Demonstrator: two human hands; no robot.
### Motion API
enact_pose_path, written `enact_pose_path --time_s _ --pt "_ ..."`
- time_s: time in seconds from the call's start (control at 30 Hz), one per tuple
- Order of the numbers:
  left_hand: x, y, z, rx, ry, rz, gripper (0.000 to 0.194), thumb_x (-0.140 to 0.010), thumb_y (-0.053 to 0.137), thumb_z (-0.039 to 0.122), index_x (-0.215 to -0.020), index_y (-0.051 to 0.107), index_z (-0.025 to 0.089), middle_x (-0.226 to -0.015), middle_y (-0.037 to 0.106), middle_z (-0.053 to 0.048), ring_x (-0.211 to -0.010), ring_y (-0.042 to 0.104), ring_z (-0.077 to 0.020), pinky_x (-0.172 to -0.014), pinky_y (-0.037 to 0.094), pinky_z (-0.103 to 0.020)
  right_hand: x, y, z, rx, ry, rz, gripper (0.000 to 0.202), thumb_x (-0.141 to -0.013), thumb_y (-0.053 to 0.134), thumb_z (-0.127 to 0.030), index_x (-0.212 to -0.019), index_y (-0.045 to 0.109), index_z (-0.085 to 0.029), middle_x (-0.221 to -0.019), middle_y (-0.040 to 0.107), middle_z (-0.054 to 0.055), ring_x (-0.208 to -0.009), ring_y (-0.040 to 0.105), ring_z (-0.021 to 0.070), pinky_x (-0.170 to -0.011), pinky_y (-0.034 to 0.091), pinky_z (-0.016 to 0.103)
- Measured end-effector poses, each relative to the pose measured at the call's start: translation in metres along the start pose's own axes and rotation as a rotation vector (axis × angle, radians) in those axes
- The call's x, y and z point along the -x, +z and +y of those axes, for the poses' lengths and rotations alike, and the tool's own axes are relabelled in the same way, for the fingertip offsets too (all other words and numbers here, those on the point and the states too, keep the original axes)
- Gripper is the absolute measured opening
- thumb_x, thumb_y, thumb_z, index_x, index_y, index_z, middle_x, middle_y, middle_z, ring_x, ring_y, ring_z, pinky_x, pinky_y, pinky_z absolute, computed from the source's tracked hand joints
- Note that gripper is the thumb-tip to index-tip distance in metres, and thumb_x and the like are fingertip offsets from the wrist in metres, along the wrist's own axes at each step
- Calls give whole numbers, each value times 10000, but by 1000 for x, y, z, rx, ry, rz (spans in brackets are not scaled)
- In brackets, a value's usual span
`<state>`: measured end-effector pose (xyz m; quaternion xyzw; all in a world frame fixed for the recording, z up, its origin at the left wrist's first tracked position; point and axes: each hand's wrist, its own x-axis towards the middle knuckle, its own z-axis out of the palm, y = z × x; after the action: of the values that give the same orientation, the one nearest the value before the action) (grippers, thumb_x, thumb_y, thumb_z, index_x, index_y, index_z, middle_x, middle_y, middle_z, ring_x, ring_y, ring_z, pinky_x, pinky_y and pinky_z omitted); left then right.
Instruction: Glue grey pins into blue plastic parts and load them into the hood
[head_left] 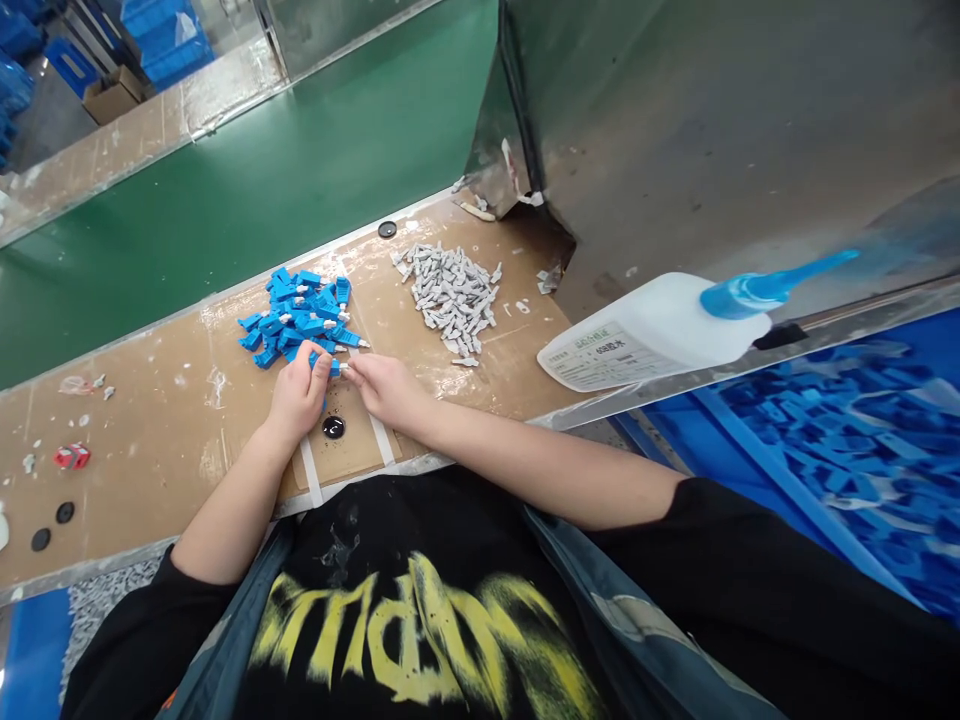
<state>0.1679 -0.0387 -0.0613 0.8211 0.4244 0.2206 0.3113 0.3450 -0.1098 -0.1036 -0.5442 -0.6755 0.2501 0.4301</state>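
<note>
While pinching a small blue part (pixel 334 367) between the thumb and fingers of the left hand (pixel 297 392), holds the right hand (pixel 388 389) up to its pale tip (pixel 344 368), thumb and forefinger drawn together there. Cannot tell whether to call it a firm grip or a mere touch. Works low over a brown worktable (pixel 176 420), just on the near side of a heap of blue parts (pixel 296 315), many with pale ends. Has a round black dish (pixel 325 430), dark and glossy inside, closer to the body than the blue part, between two white tape strips (pixel 311 470). Has a heap of grey pieces (pixel 454 300) beyond the right hand, apart from the blue heap. Farther right, has a white bottle (pixel 652 335) with a blue nozzle (pixel 739 297) near the table's edge. Well off to the left, has a small red object (pixel 72 457) near two black discs (pixel 65 512). Faces a green surface (pixel 300 170) along the table's far side.
</note>
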Motion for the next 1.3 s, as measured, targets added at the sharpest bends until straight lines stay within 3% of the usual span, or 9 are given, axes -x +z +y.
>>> enact_pose_path --time_s 0.33,0.43,0.6,0.7,0.83,0.93,1.07,1.2,1.3 --pt "1 -1 2 12 9 27 422 -1086 408 637 -1010 548 246 -725 617 -11 -697 604 -232 -714 385 -339 -4 0 0 -47 -18 13 336 -1108 428 -344 -803 508 -229 -838 642 55 -809 594 195 -759 434 309" --pt "4 -5 5 156 43 41 438 -1057 485 656 -1155 565 237 -797 636 -15 -702 618 -202 -717 433 -328 -3 -7 -9 -53 -98 17 363 -1127 394 -410 -886 588 -220 -895 681 61 -857 621 191 -794 465 302" --pt "-2 -31 1 761 -28 238 401 -983 677 579 -1186 527 268 -747 557 32 -552 517 -126 -505 405 -244 -9 -36 -10 159 -86 42 414 -1132 371 -436 -967 677 -211 -928 727 80 -860 649 205 -775 455 315" --pt "-9 -55 -10 1253 -114 404 359 -868 823 300 -1066 525 270 -793 554 46 -577 521 -77 -408 287 -152 -21 -53 0 483 116 36 396 -1115 412 -383 -934 711 -198 -928 748 115 -822 661 228 -704 406 329" --pt "-14 -71 -24 1663 -249 518 316 -846 707 24 -1008 550 246 -926 629 25 -776 646 -38 -477 348 -43 -34 -62 12 753 218 -133 379 -1098 454 -396 -984 761 -206 -978 766 127 -823 676 236 -653 365 325" --pt "-14 -69 -27 1741 -324 562 296 -907 648 -2 -1037 597 259 -1033 676 15 -859 687 -37 -518 401 -24 -48 -71 18 760 218 -109 399 -1102 439 -443 -1090 782 -240 -1068 766 108 -916 689 242 -687 406 319" --pt "-15 -63 -26 1755 -339 511 135 -1035 624 163 -1109 656 271 -1191 704 -12 -799 685 -32 -445 374 -43 -84 -91 33 838 328 25 335 -1062 504 -330 -1255 755 -221 -1294 692 151 -1080 674 282 -782 455 346" --pt "-16 -56 -28 1724 -354 410 105 -1060 631 321 -1105 679 239 -1198 710 -45 -650 613 -32 -355 274 -89 -119 -99 53 847 432 -77 284 -985 616 -239 -1209 781 -185 -1344 667 168 -1194 630 298 -919 457 358" --pt "-15 -49 -32 1695 -315 404 171 -970 748 292 -1106 665 229 -1196 707 -52 -694 629 -56 -378 303 -99 -129 -98 65 843 457 -104 231 -957 652 -232 -1118 798 -154 -1280 697 174 -1138 644 284 -931 452 351"
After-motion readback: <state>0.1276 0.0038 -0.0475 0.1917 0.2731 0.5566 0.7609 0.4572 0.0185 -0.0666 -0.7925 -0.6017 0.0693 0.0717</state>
